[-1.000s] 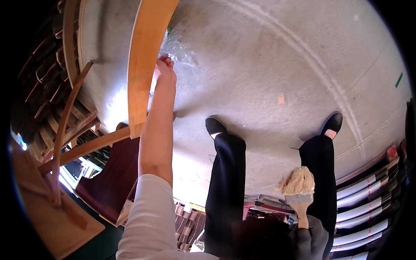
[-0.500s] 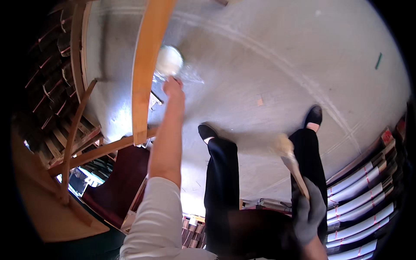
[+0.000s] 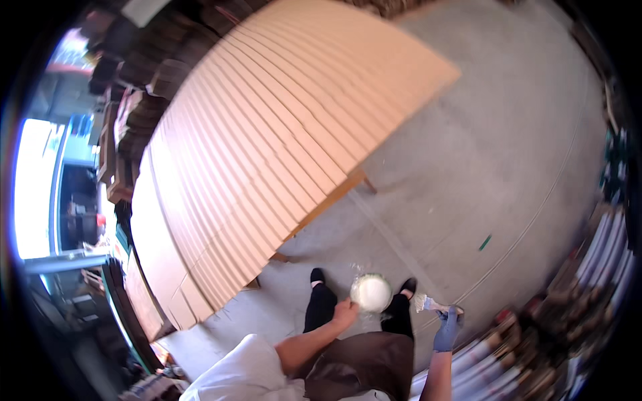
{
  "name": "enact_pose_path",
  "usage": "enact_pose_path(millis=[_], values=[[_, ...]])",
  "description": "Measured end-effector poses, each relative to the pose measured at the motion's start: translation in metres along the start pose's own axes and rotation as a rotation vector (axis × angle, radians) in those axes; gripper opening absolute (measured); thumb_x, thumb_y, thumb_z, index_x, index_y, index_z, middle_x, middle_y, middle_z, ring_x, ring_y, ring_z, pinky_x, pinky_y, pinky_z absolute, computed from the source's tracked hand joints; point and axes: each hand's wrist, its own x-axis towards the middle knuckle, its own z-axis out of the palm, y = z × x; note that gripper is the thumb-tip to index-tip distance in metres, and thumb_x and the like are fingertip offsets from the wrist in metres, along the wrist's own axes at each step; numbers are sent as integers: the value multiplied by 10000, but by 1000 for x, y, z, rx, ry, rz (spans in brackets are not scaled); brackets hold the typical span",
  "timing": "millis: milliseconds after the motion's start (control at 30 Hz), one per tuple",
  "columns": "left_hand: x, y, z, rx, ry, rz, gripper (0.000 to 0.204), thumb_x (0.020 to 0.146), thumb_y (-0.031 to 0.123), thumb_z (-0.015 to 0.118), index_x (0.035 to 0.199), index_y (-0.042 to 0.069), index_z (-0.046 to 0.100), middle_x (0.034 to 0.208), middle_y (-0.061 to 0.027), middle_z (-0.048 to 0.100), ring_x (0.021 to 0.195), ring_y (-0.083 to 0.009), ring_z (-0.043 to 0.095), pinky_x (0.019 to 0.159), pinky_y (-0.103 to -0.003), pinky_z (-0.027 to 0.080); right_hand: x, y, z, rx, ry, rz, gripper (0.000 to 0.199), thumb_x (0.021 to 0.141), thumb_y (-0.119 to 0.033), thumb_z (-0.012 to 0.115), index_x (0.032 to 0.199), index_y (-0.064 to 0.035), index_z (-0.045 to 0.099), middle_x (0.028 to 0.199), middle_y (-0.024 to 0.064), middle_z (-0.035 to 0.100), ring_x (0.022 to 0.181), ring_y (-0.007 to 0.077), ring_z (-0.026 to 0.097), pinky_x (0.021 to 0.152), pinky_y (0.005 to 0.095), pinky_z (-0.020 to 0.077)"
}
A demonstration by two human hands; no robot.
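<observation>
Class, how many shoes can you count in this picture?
2: the left shoe, left of the round container, and the right shoe, right of it, near the brush. No others show, though some may be hidden.

Grey floor (image 3: pixel 481 174), bright opening (image 3: pixel 39 190) at left

Grey concrete floor (image 3: pixel 542 113) ahead of me, crossed by a pale line (image 3: pixel 396 239); thin green strip (image 3: pixel 485 242) lying front-right. Low on my right, white-faced bundles (image 3: pixel 469 366) in rows. Far left, glaring bright opening (image 3: pixel 37 187); blurred brown stacks (image 3: pixel 144 110) beyond.
</observation>
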Motion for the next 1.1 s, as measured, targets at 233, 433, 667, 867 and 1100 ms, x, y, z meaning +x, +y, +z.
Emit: enact_pose_path(millis=[233,433,667,867,1100], values=[[-99,206,-177,-118,70,274,263,889,207,565,1024,-14,609,909,-282,651,909,-452,634,766,-462,515,50,-269,40,206,-372,-290,247,973,-277,571,1116,-76,564,983,19,557,846,129,564,782,370,535],[-59,287,-333,-322,254,300,272,897,207,537,997,-29,626,753,-191,649,705,-254,645,683,-400,512,50,-412,162,515,-697,-153,336,994,-350,539,1171,-65,559,850,27,611,816,105,600,800,402,529],[45,247,-482,-416,580,111,297,872,186,534,908,-89,642,694,-166,654,630,-213,637,596,-372,499,63,-431,276,375,-728,-246,243,1006,-267,546,1159,-80,582,828,-11,621,768,77,587,758,340,523],[114,223,-537,-468,716,-47,271,860,185,545,830,-67,639,659,-138,634,588,-211,608,552,-376,472,86,-466,351,99,-617,-257,287,1020,-260,504,1178,-28,563,797,-2,585,703,93,571,703,333,563],[141,202,-534,-783,758,-166,225,895,167,529,808,-26,604,619,-73,575,465,-145,514,410,-311,390,136,-494,484,-156,-885,-303,266,1009,-226,512,1108,14,573,736,26,535,621,108,510,701,321,560]])
